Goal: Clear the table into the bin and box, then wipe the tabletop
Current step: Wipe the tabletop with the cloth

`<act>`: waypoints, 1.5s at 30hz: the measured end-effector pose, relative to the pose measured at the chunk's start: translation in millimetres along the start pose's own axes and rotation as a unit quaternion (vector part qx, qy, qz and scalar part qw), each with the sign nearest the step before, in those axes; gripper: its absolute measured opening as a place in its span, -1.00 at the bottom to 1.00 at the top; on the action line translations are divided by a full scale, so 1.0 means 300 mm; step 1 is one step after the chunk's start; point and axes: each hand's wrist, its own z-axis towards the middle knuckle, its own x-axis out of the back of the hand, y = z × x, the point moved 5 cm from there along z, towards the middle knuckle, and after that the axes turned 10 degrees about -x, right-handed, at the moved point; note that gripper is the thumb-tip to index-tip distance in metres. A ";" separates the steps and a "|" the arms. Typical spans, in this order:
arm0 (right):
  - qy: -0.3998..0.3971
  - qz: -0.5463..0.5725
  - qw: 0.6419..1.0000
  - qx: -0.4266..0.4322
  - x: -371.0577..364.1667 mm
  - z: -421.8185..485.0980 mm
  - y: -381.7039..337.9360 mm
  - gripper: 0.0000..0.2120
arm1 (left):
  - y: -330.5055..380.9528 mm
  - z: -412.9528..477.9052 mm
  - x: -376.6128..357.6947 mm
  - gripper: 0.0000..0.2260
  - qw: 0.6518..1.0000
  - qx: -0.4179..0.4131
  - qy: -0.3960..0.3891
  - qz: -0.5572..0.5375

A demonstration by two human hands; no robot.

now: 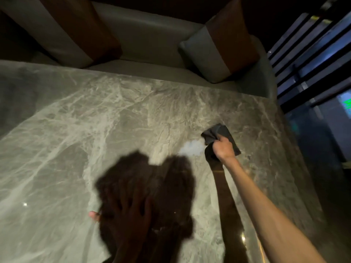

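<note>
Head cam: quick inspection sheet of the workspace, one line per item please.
Surface: grey marble tabletop, glossy, a bright glare patch beside the cloth.
Job's things: dark cloth pressed on the tabletop near its right edge; bin and box not in view.
Clutter: nothing seen.
Grippers: right hand gripping the cloth; left hand flat on the tabletop, fingers spread, in shadow.
Cables: nothing seen.
Surroundings: grey sofa behind the table with two cushions; dark slatted screen to the right.
</note>
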 end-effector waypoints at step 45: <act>0.108 -0.392 0.847 0.343 -0.386 -0.179 0.216 -0.49 | 0.003 -0.005 -0.020 -0.51 0.996 0.018 0.081 0.022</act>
